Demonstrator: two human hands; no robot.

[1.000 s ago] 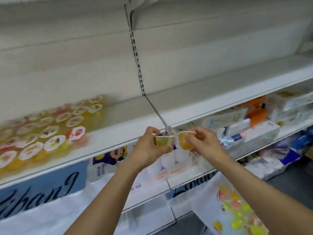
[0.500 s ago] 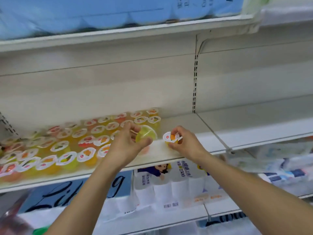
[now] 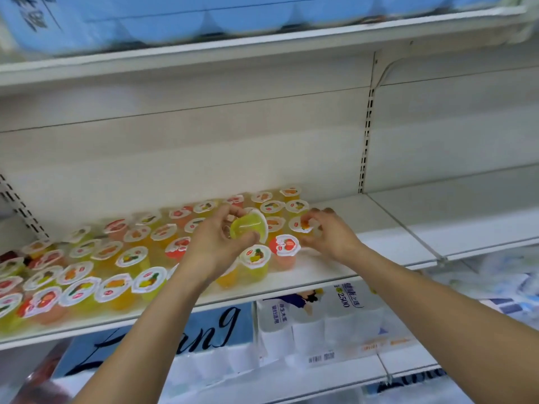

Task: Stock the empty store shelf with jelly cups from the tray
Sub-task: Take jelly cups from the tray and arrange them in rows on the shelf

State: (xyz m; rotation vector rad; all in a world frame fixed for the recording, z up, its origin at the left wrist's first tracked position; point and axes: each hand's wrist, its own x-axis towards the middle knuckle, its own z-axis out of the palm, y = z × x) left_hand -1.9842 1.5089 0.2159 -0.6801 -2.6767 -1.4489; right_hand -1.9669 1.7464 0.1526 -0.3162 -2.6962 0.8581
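Fingers of our left hand curl round 1 yellow-green jelly cup, which we hold tipped on its side above the shelf, its clear bottom facing us and its lid turned away toward the back rows. Our right hand has its fingers narrowed on 1 orange-lidded cup, which sits upright at the right edge of the stocked group; whether that cup is already resting on the shelf board we cannot tell. We have 2 hands in view and 2 cups in them. Stocked jelly cups fill the left part of the shelf in several rough rows, upright, lids up, packed close together; blur keeps us from an exact count, but we see well over 30. Just in front of the tipped cup stand 1 red-lidded cup and 1 pineapple-lidded cup, both close beside our hands. To the right of our right hand the shelf board is bare white as far as the upright slotted rail. Below us, 1 white pack of paper rolls sits on the lower shelf, and blue packs lie on the shelf above.
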